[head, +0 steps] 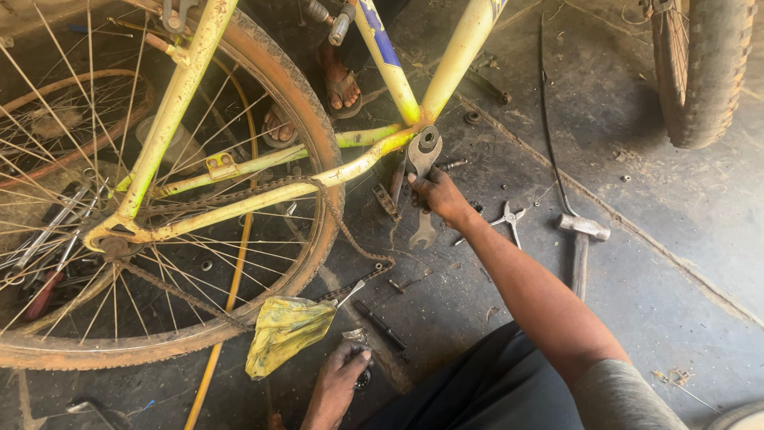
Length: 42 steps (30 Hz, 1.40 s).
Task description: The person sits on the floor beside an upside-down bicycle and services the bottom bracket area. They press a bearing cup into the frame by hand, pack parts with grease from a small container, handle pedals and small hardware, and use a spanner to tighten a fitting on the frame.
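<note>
Looking from the left, I see the big rusty rear bicycle wheel [159, 263] with thin metal spokes and a worn, dirt-brown tyre. It sits in the yellow-green painted bicycle frame [183, 87], which is tipped over the dark, dirty floor [652, 263]. A rusty brown chain [350, 239] hangs off the frame and trails down onto the floor.

Just below the tyre lies a crumpled yellow rag [285, 333]. Beside it, low in my view, my left hand [344, 373] rests on the floor. Its fingers [354, 356] are curled around a small dark round part, but I cannot tell what that part is.

Further right, my right hand [436, 193] is up by the spot where the frame tubes meet. Its fingers are closed tight around the middle of a flat grey metal spanner [423, 159]. The ring end of the spanner sits right on the joint of the frame, and its open end points down toward the floor.

Near my right arm lie small silver pliers [509, 219], and just past them a hammer with a grey head and wooden handle [581, 239]. Two feet in sandals [344, 86] stand behind the frame. At the far right is another knobbly black tyre [700, 72].
</note>
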Each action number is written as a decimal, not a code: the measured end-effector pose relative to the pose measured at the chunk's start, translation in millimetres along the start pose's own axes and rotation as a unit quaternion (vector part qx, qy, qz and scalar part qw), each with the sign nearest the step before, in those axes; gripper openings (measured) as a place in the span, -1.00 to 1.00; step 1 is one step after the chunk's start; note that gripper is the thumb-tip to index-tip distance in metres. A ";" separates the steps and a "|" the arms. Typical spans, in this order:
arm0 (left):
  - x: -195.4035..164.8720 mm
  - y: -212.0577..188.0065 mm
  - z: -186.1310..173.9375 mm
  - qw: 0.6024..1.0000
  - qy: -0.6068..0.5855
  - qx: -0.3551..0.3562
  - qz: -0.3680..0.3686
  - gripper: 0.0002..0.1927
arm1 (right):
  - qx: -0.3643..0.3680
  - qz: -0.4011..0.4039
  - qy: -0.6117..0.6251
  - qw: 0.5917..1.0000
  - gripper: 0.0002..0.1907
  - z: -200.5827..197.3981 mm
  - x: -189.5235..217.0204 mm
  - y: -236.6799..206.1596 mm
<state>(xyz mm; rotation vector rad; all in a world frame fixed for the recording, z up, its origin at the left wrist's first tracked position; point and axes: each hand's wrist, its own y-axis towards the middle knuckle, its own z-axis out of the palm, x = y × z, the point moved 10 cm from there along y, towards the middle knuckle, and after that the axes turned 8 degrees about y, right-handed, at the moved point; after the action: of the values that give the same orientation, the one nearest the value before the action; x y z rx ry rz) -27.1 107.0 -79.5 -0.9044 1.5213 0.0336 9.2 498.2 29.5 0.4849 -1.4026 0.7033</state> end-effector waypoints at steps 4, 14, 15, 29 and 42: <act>4.5 0.6 -0.8 1.000 -0.008 0.003 -0.008 -0.79 | -0.016 -0.010 -0.064 0.998 -0.62 -5.4 4.2 1.3; 7.3 6.7 1.3 0.999 0.031 -0.002 0.023 -0.79 | 0.069 -0.129 -0.383 0.912 -0.49 -39.4 42.9 5.6; 7.3 7.0 1.2 0.999 0.026 -0.002 0.024 -0.79 | 0.069 -0.169 -0.407 0.895 -0.48 -34.9 50.9 3.3; 3.4 6.8 6.3 0.998 0.030 0.024 0.042 -0.80 | 0.021 -0.075 -0.616 0.784 -0.54 -73.1 55.4 4.1; -14.2 -8.5 -0.9 0.997 0.071 -0.004 0.032 -0.74 | 0.095 0.100 0.264 0.955 -0.52 -29.1 -22.2 -75.0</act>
<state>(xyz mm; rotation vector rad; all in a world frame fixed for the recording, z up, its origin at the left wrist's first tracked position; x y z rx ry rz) -24.8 107.9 -63.0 -0.8792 1.6825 0.0233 81.9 461.4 11.2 0.2732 -0.8882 1.0506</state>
